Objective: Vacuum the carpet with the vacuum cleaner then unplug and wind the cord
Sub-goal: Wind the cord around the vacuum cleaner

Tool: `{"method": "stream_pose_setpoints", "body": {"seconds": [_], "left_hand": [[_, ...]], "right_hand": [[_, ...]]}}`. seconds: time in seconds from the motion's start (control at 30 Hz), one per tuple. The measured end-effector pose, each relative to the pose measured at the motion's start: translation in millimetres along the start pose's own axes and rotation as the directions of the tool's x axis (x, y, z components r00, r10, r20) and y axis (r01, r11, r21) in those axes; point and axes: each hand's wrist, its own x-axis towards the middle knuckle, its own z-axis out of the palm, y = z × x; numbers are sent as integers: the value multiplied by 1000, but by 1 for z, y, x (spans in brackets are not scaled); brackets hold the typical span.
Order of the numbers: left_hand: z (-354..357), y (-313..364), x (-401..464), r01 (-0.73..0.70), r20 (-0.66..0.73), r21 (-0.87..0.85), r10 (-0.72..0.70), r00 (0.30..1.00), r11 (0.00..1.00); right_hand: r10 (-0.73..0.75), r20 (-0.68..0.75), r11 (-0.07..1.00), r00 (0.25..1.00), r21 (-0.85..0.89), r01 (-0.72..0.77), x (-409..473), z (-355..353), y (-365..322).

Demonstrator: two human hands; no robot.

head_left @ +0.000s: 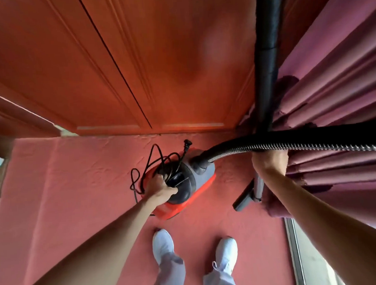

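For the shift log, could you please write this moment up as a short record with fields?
setting: red carpet in front of a wooden door, purple curtain at right
vacuum cleaner: red and grey canister on the carpet
cord: black, bunched in loose loops on the canister, plug visible and free
left hand: grips the canister's top together with cord loops
right hand: holds the black ribbed hose
floor nozzle: on the carpet near the curtain
person: standing, white shoes
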Motion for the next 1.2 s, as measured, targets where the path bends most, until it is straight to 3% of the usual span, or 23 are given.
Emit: {"method": "stream_pose_setpoints", "body": {"seconds": [0.2, 0.33, 0.5, 0.6, 0.77, 1.07, 1.2], "left_hand": [[52, -25, 72, -16, 53, 107, 10, 999, 994], [76, -37, 105, -33, 56, 196, 22, 998, 980], [103, -54, 142, 37, 56, 185, -49, 997, 982], [119, -57, 158, 63, 51, 185, -74, 996, 981], [136, -43, 183, 58, -17, 167, -56, 998, 984], [156, -8, 193, 24, -17, 469, -18, 1000, 883], [155, -11, 190, -63, -29, 540, 93, 995, 840]], "right_hand": [[-41, -68, 996, 997, -80, 36, 30, 62, 40], [-137, -109, 990, 985, -42, 133, 53, 90, 53], [-316, -61, 949, 947, -5, 316, 84, 120, 62], [-373, -148, 922, 916, 50, 383, 91, 134, 69], [-304, -303, 912, 903, 180, 368, 97, 145, 79], [-323, -177, 944, 930, 11, 330, 113, 150, 98], [-288, -104, 958, 952, -35, 286, 110, 148, 117]]}}
